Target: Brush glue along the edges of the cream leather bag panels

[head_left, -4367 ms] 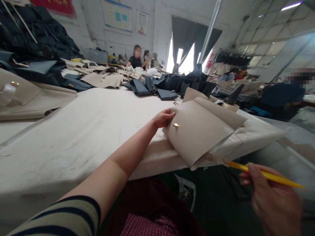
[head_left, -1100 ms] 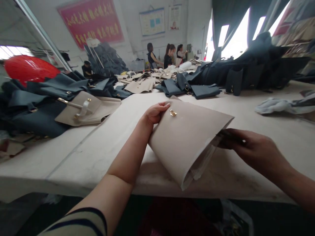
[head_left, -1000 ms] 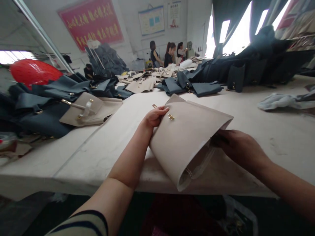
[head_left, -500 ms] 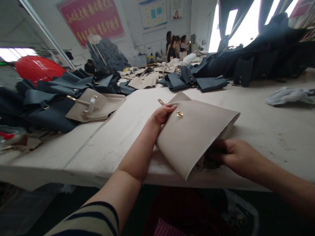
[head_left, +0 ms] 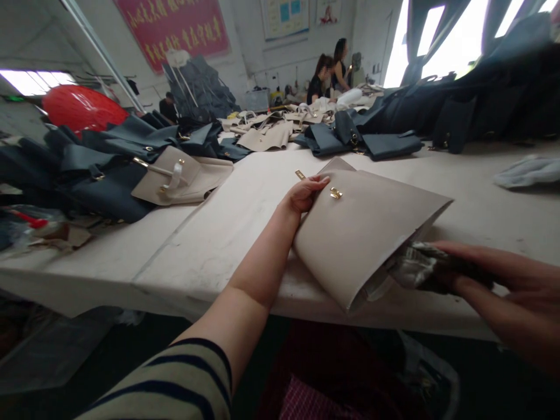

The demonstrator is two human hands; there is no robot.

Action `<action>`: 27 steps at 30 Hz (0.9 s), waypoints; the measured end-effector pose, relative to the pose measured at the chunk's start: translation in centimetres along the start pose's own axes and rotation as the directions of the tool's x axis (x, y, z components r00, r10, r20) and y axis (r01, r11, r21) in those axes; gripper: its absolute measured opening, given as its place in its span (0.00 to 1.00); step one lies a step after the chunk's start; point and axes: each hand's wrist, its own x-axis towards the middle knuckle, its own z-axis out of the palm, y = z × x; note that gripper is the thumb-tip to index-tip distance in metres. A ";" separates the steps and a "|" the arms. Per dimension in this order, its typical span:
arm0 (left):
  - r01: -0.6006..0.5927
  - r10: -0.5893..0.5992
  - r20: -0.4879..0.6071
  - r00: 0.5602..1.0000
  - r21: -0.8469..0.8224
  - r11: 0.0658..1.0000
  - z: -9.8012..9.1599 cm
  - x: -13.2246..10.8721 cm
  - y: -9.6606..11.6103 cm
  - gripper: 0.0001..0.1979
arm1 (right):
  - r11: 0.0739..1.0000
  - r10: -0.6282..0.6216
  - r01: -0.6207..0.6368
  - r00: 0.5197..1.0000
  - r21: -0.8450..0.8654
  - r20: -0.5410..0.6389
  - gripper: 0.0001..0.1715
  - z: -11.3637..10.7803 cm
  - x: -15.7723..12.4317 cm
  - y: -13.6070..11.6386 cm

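The person's left hand (head_left: 304,193) grips the upper left side of a beige bag piece (head_left: 376,227), its thumb lying on the front face and its other fingers mostly hidden behind, closed on the material. Just beside the thumb sits a gold clasp (head_left: 336,192), and a small gold tab (head_left: 300,174) juts out above the knuckles. The beige bag piece is tilted at the near edge of the pale bench (head_left: 236,210), its curved lower end towards the person and its open side facing right.

At that open side, the right hand (head_left: 511,291) has its fingers closed around a dark item (head_left: 426,265), partly shiny and crumpled-looking; what it is cannot be told.

Further left on the bench, another beige bag (head_left: 181,178) rests beside a heap of dark blue bags (head_left: 114,166). More dark blue pieces (head_left: 389,144) lie beyond the held one, and a greyish bundle (head_left: 529,172) lies near the right edge of view. Two co-workers (head_left: 326,79) are in the background, well apart from the hands.
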 end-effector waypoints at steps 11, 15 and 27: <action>-0.113 0.114 0.046 0.992 -0.020 0.993 0.6 -0.8 0.7 0.10 | 0.697 -0.639 0.684 0.728 -0.213 0.248 0.17 5.5 -4.0 -7.8; -0.144 0.146 0.043 0.988 -0.056 0.988 0.3 -0.8 0.9 0.07 | 0.669 -0.583 0.681 0.730 -0.298 0.357 0.18 4.9 -3.4 -6.4; -0.102 0.105 0.026 0.994 -0.116 0.988 -0.1 -1.1 1.2 0.05 | 0.964 0.248 -0.260 0.953 -0.049 -0.173 0.23 -4.2 -3.1 0.1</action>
